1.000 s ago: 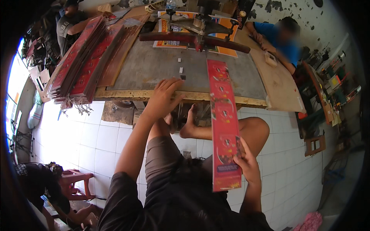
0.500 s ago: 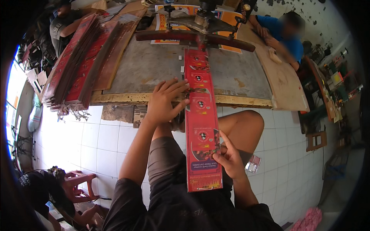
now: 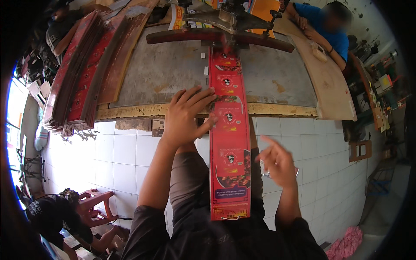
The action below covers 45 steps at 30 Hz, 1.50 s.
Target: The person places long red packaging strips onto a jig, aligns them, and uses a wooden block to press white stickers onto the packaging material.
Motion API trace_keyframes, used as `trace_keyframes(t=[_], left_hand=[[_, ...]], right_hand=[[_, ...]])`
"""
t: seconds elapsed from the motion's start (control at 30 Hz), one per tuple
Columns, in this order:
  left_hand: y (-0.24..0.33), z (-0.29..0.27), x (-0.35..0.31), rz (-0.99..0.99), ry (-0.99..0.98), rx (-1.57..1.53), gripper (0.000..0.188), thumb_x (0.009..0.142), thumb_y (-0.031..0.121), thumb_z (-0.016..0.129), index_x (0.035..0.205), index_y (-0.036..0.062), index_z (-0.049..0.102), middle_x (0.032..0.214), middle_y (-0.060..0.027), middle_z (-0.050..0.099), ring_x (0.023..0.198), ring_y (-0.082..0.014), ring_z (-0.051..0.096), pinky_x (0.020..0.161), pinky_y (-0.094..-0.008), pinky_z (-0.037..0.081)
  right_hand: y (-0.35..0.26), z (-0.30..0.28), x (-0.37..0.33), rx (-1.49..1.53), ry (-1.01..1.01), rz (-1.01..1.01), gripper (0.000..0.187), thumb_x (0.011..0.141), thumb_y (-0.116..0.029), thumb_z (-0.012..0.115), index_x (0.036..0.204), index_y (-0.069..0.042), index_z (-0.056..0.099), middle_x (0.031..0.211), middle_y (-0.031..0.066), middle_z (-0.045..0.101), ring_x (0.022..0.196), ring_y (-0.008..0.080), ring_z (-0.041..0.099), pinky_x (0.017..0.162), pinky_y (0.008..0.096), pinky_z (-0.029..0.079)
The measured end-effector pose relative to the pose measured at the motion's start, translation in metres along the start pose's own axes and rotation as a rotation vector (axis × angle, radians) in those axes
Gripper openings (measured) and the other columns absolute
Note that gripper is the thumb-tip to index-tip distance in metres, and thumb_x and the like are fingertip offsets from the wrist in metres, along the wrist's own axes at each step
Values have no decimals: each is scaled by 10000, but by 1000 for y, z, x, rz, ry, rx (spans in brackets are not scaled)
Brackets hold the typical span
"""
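Observation:
A long red printed strip [image 3: 230, 141] runs from the metal press [image 3: 227, 26] toward my lap, its far end under the press and its near end hanging past the table edge. A short white cord loops at the near end. My left hand [image 3: 186, 115] is spread, with fingertips resting on the strip's left edge near the table's front. To the right of the strip, my right hand [image 3: 279, 162] is in the air, apart from it and slightly blurred. Its index finger points out, the other fingers are loosely bent, and nothing shows in it.
Stacks of similar red strips [image 3: 89, 82] with cords at their ends lie on the table's left. The grey tabletop [image 3: 151, 65] has a worn wooden front edge. A person in blue [image 3: 331, 32] sits at the far right; a red stool [image 3: 93, 206] stands at lower left.
My right hand has let go of the strip's right edge and moved off to the right. My left hand stays at the left edge. The view has shifted slightly.

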<state>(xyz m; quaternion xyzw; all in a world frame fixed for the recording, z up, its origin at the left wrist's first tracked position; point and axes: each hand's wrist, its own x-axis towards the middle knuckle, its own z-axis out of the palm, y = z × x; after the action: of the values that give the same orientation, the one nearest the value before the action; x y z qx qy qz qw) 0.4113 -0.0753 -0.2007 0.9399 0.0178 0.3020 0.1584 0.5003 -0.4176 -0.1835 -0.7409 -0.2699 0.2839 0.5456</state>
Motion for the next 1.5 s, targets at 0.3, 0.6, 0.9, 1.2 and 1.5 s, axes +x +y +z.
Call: trace_keyframes(t=[0.3,0.6,0.9,1.2,1.5], left_hand=[[-1,2,1,-8,12,-12,540,878,415,812,1348,152,781,1483,-10,722,1410,-316,632,1191,-568,462],[-2,0,-1,-28,1,-10,562,834,401,816,1334,147,792,1489,-9,726,1401,-331,650,1185,-572,466],[-2,1,-1,-31,6,-21,575,833,416,828,1344,156,791,1501,2,720,1429,-324,628,1196,-562,459],[-2,1,-3,-37,9,-18,555,859,422,831,1348,164,792,1513,17,715,1441,-320,619,1201,-560,461],[-1,1,-2,-43,-4,-9,559,861,432,830,1352,167,790,1519,24,711,1450,-311,613,1204,-554,459]], right_hand=[[-14,-10,177,-781,192,-639,508,1039,-341,776,1458,-72,675,1569,116,621,1499,304,533,1250,496,366],[-19,-5,180,-869,98,-569,593,1047,-403,748,1563,-132,638,1666,45,580,1604,298,444,1310,504,312],[-20,-6,183,-854,89,-570,587,1042,-395,751,1551,-118,654,1662,34,591,1600,293,456,1310,504,312],[-20,-6,184,-876,77,-572,604,1039,-395,753,1570,-130,639,1665,38,588,1602,301,453,1306,503,315],[-18,-5,183,-875,94,-568,600,1042,-396,751,1569,-130,642,1661,43,592,1601,302,455,1307,506,319]])
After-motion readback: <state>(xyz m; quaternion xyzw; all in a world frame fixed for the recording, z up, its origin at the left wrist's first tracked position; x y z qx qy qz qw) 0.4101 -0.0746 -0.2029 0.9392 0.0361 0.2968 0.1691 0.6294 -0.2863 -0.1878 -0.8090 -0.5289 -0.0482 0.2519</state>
